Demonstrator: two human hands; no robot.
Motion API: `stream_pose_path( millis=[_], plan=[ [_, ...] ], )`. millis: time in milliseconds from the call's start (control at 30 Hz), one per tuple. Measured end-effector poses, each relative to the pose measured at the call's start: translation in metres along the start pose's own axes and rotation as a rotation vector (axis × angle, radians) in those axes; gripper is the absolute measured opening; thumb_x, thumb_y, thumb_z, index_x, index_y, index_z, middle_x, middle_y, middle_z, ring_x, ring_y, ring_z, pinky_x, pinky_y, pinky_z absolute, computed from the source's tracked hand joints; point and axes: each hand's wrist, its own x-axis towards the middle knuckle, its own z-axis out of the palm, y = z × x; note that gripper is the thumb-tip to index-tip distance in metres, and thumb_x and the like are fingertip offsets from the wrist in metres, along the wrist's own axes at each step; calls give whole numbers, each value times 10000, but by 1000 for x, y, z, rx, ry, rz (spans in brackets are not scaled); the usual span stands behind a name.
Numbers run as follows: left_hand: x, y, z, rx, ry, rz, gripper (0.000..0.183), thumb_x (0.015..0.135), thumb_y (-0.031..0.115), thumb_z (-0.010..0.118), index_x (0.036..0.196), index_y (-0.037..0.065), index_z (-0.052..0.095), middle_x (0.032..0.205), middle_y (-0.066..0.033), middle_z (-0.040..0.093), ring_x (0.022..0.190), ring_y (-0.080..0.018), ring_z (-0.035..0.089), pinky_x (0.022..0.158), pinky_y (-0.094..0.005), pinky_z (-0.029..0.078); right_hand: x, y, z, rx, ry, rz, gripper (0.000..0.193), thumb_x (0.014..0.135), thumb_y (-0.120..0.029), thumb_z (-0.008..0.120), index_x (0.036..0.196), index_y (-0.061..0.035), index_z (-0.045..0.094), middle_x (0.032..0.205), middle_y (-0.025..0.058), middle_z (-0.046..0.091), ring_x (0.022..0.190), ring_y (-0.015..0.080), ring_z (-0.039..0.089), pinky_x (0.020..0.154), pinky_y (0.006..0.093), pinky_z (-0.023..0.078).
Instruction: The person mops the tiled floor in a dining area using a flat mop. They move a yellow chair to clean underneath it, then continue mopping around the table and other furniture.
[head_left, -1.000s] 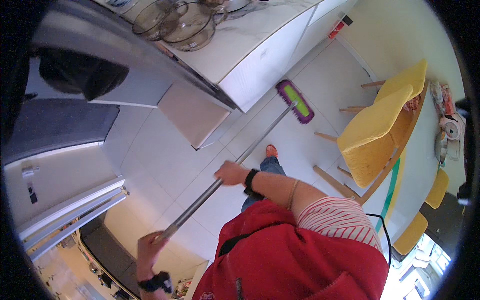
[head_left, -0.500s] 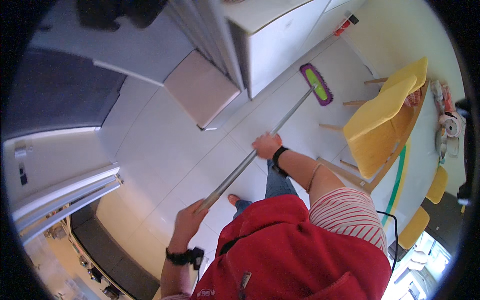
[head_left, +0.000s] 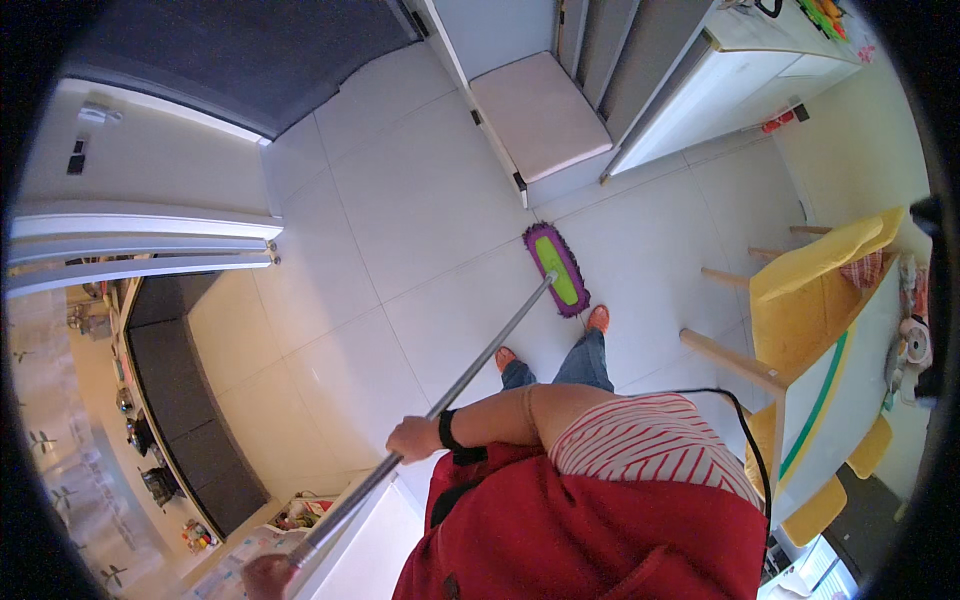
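A flat mop with a green plate and purple fringe (head_left: 546, 256) rests on the tiled floor just ahead of my feet. Its long metal pole (head_left: 490, 352) slants down left toward me. My right hand (head_left: 413, 439) is wrapped round the pole partway along, a black band on its wrist. Near the lower left edge, my left hand (head_left: 266, 576) closes on the pole's upper end; it is partly blurred and its forearm is out of view.
A padded bench seat (head_left: 542, 115) and a white cabinet (head_left: 715, 100) stand ahead. Yellow chairs (head_left: 800, 315) line a table (head_left: 850, 370) at right. A dark mat (head_left: 240, 60) lies at far left, near sliding door panels (head_left: 150, 245). A dark counter (head_left: 185, 400) is at left.
The mop head has come back from beside the cabinet to near my feet. Both hands have moved left and toward me, still on the pole. My view has turned.
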Motion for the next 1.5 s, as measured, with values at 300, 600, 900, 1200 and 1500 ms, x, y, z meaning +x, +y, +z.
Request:
stream_pose_path(
  millis=[300,600,900,1200,1500],
  plan=[
    [158,198,-66,33,634,554,338,607,359,769,783,110,624,683,-58,614,590,-257,579,495,-342,443,-139,115,-142,-303,913,250,155,601,-105,629,653,-115,484,557,75,519,600,325,541,636,443,369],
    [216,411,24,-91,341,938,306,751,306,668,975,125,564,707,-73,577,619,-283,588,533,-390,468,-358,223,-170,-439,930,921,227,545,-104,714,703,-134,552,865,43,567,899,296,517,708,485,386],
    [233,180,8,-374,371,501,263,677,200,756,870,55,653,780,-117,657,671,-237,638,609,-315,502,-114,225,-134,-322,582,519,151,673,-178,611,705,-32,592,749,180,617,745,379,602,703,493,462],
    [134,-51,-67,-141,718,43,244,783,166,679,676,-16,556,519,-95,483,464,-180,433,457,-325,363,123,29,-57,170,560,110,262,669,-262,707,688,-73,527,708,117,565,740,314,548,777,427,362],
    [219,95,-75,10,742,266,221,772,223,697,706,34,605,553,-85,543,485,-229,533,455,-330,403,-8,119,-139,47,951,179,206,648,-189,680,679,-71,513,722,111,553,749,315,529,747,412,374]
  ],
)
